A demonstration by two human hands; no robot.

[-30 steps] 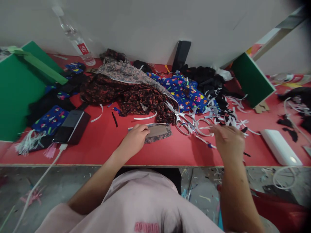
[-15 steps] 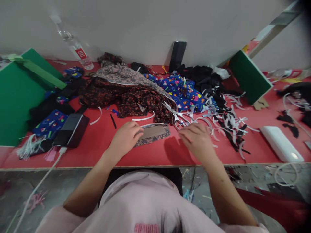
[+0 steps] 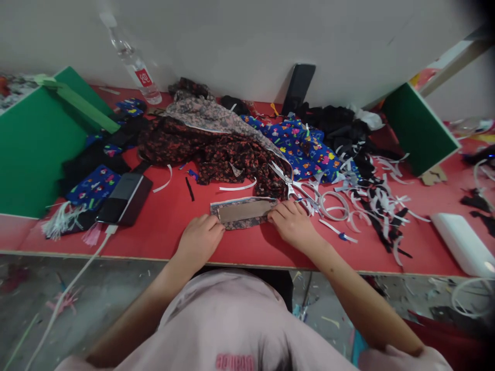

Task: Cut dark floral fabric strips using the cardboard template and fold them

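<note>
A short strip of dark floral fabric (image 3: 243,224) lies on the red table in front of me, with a flat tan strip (image 3: 245,211), like cardboard, on top of it. My left hand (image 3: 201,237) is closed at the strip's left end, fingertips pressed on the fabric. At the right end, my right hand (image 3: 292,222) pinches the fabric between thumb and fingers. Just beyond my right hand rest metal scissors (image 3: 288,180), blades pointing up and left, beside a white ring of tape (image 3: 334,206). A larger dark floral cloth (image 3: 224,149) is heaped behind the strip.
Blue printed cloth (image 3: 301,144) and many white and black scraps (image 3: 381,201) cover the right side. A phone (image 3: 299,87) leans on the wall near a water bottle (image 3: 137,67). Green panels (image 3: 34,149) stand at both sides. A power bank (image 3: 127,198) with a cable lies left.
My right hand has come down and left onto the strip's right end. My left hand has shifted lower at the left end. The camera view has turned slightly left.
</note>
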